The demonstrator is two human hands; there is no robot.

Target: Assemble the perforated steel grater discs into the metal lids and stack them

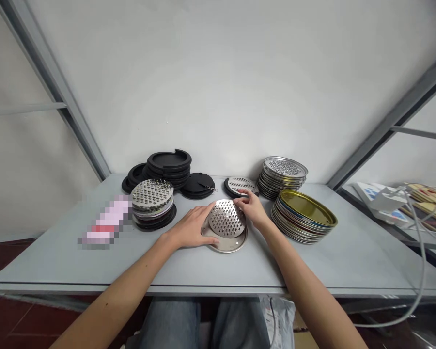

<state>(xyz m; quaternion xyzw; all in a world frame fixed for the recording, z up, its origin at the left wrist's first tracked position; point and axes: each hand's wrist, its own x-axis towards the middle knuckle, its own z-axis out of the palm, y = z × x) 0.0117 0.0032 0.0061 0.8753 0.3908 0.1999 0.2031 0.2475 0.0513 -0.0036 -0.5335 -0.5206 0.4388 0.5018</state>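
A round perforated metal disc [227, 218] lies tilted over a shallow silver metal lid [229, 245] near the middle of the table. My left hand [196, 227] is at the left side of the lid, its thumb on the lid's surface and its fingers along the rim. At the disc's upper right edge, my right hand [250, 207] pinches the disc between thumb and fingers. Behind the hands sits a black round holder with a perforated disc [241, 185] in it.
Perforated discs [151, 194] are stacked at left, before black rings [169, 160]. A black disc [197, 184] lies at the back. On the right stand gold-topped lids [307, 208] and silver grater plates [284, 167]. A white cable [423, 261] hangs far right.
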